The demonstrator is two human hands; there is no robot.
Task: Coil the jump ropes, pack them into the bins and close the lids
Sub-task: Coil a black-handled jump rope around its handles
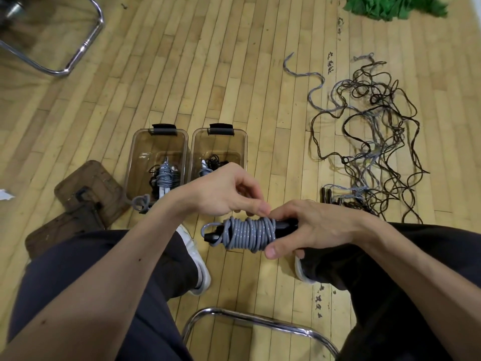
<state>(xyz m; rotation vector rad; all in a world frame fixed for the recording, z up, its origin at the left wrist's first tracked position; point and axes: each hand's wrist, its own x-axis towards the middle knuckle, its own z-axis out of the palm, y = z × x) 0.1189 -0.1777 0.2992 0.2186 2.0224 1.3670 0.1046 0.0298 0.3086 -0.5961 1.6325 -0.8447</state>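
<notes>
Your right hand (312,227) curls round the black-handled grey cord jump-rope bundle (250,233), whose long axis runs crosswise leftward off those fingers, while your left hand (223,191) pinches its top wrap, nearer the clear brown plastic bins (220,145) beyond.

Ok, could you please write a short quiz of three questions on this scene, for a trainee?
1. True or false: the left bin and the right bin each hold a coiled rope already.
2. The grey rope in the right hand is wound round: A) black handles B) a white tube C) a ball.
3. Fill in: the tangle of loose ropes lies on the floor to the person's ____.
Key: 1 true; 2 A; 3 right.
</notes>
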